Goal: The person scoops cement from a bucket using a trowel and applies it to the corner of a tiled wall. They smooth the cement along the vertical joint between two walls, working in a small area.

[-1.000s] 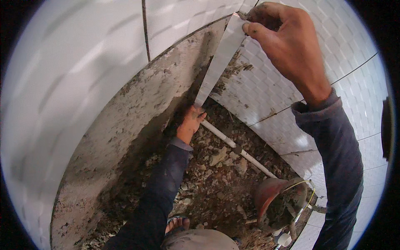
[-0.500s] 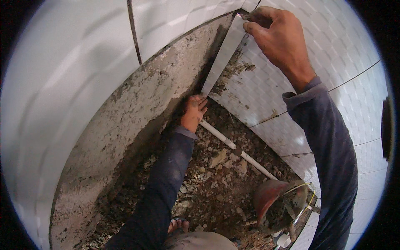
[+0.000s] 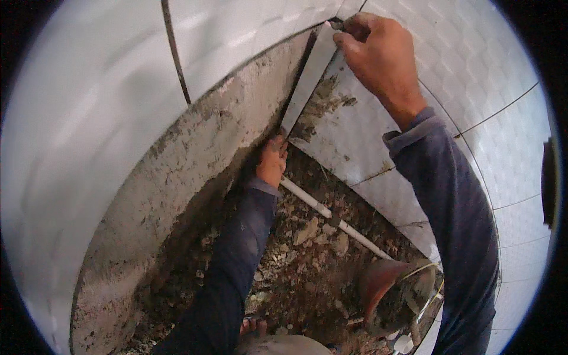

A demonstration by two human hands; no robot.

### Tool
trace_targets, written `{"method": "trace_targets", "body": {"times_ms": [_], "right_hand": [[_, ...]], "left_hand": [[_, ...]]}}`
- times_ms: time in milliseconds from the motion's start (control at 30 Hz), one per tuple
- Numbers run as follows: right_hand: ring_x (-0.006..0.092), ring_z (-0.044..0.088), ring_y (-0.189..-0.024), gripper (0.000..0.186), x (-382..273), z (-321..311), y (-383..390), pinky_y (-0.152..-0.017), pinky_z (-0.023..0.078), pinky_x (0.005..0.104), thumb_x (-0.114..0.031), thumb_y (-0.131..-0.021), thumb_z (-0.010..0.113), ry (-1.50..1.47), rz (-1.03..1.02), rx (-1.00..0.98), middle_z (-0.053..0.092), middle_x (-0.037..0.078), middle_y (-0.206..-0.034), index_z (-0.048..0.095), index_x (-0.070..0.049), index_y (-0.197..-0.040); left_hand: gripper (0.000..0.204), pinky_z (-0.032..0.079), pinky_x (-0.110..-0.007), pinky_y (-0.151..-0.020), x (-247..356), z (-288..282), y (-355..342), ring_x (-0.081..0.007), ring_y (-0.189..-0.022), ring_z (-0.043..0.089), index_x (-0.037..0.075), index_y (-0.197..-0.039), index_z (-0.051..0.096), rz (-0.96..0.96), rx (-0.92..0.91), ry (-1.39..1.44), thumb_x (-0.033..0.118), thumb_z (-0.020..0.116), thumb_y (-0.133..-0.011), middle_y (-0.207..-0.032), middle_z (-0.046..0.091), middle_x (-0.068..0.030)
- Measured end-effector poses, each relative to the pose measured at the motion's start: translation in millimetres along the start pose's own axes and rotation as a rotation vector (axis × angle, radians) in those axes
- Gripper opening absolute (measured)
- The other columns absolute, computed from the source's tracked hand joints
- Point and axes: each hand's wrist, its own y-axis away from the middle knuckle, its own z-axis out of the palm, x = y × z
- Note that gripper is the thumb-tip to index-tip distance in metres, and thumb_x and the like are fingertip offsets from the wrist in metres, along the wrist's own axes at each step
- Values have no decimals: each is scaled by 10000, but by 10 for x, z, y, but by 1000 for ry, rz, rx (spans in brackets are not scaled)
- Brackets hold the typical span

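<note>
A narrow white tile strip stands in the corner between a bare rendered wall band and a white patterned tiled wall smeared with mortar. My right hand is closed in a pinch on the strip's top end. My left hand, low in the corner, grips or supports the strip's lower end, its fingers partly hidden, just above a white pipe.
White tiles line the upper left wall. Soil and rubble cover the ground below. A red, mortar-stained bucket and a small white pipe fitting lie at the lower right. My bare toes show at the bottom.
The view has shifted slightly. The strip sits closer into the corner, and my right hand has moved a little left with it. My left hand's fingers have shifted at its lower end.
</note>
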Motion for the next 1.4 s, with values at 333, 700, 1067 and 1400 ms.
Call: {"method": "trace_targets", "body": {"times_ms": [333,700,1067,1400], "right_hand": [[376,688,-751,205,-77,117,26,-696,541,456,-208,-765,721,-56,157,153,701,182,-796,710,-29,-865],[390,690,-796,173,-127,97,-51,-673,540,506,-212,-741,696,223,198,105,712,145,-820,718,-101,-872],[356,697,-836,198,-258,29,-97,-697,544,476,-302,-785,728,328,280,13,722,116,-836,731,-124,-872],[367,688,-775,186,-368,10,-149,-666,537,461,-232,-800,706,313,208,21,702,172,-802,709,-63,-878]], "left_hand": [[590,348,-361,-994,-12,36,-69,-144,-1123,471,184,-1414,558,70,-115,-211,472,656,-908,-1326,511,18],[642,293,-381,-1094,92,277,157,-272,-1411,337,188,-1497,426,18,-90,-258,451,596,-937,-1590,316,2],[513,392,-305,-965,98,217,107,-180,-1243,462,188,-1501,441,96,-142,-421,371,447,-1021,-1484,459,2],[390,445,-287,-762,107,-38,-151,-128,-944,539,218,-1305,602,-43,38,-167,381,641,-953,-1120,585,23]]}}
